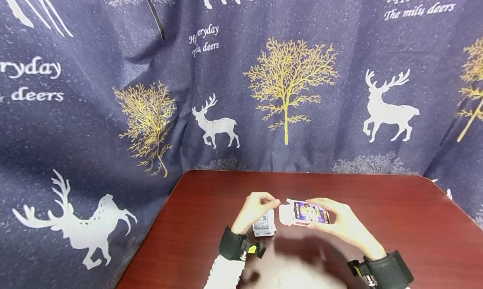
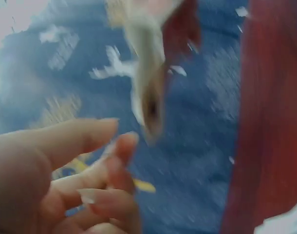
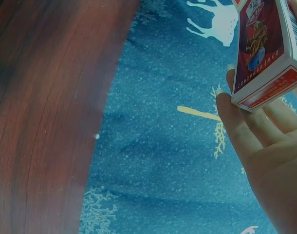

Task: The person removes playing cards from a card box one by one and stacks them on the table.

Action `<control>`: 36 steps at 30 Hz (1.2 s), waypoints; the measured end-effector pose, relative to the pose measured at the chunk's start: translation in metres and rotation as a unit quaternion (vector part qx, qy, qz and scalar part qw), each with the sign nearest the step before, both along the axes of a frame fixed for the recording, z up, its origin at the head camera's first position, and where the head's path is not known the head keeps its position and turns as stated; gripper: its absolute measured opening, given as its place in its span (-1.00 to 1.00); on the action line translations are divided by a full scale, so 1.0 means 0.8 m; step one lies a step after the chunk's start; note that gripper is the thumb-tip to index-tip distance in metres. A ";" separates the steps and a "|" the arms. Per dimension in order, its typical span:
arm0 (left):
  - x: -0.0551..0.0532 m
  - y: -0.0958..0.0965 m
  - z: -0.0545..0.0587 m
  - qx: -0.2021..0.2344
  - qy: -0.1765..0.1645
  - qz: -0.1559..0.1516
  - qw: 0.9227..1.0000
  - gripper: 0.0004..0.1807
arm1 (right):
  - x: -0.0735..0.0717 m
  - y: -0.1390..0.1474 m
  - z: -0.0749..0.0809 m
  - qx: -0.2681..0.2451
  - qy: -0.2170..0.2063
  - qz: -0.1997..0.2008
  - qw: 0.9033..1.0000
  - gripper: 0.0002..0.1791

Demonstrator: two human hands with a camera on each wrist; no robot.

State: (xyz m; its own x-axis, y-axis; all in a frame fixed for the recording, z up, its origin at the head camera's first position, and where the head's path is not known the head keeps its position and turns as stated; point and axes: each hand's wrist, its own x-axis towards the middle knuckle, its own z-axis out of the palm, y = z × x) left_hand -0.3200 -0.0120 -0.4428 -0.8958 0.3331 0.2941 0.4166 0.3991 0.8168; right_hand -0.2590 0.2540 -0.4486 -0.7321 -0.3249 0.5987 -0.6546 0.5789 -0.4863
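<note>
My right hand (image 1: 343, 222) holds a playing-card box (image 1: 311, 212) by its long edges, thumb on one side and fingers on the other. The box has a purple-and-gold printed face, and a white flap (image 1: 286, 214) sticks out at its left end. In the right wrist view, the box (image 3: 263, 44) shows a red end panel, with fingers against its side. My left hand (image 1: 256, 211) hovers just left of the flap, fingers loosely bent. In the left wrist view, that hand (image 2: 85, 180) has nothing between thumb and forefinger. Below it lies a deck of playing cards (image 1: 265, 227), partly hidden.
The reddish-brown table (image 1: 211, 196) reaches back to a dark blue curtain (image 1: 320, 154) printed with deer and trees. Black straps with small cameras sit on both wrists (image 1: 388, 270). The left wrist view is blurred.
</note>
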 end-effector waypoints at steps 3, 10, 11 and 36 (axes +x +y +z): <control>0.018 0.012 0.013 -0.021 -0.010 -0.043 0.999 -0.86 | -0.001 0.000 0.002 -0.001 0.005 0.004 1.000 -0.41; 0.042 0.030 0.009 -0.028 -0.027 -0.036 0.999 -0.89 | 0.006 -0.003 -0.003 -0.011 -0.017 0.014 1.000 -0.40; 0.044 0.031 0.007 -0.022 -0.031 -0.031 0.999 -0.88 | 0.007 -0.004 -0.003 -0.014 -0.019 0.017 1.000 -0.40; 0.032 0.021 0.003 0.045 -0.088 -0.085 0.991 -0.83 | 0.004 -0.009 0.002 -0.010 -0.023 0.029 0.999 -0.36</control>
State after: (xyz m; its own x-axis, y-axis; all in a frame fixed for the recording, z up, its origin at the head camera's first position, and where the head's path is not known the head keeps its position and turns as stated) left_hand -0.2943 0.0048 -0.4402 -0.8692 0.4632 0.1732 0.3190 0.2574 0.9122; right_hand -0.2560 0.2464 -0.4467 -0.7390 -0.3552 0.5725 -0.6636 0.5305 -0.5274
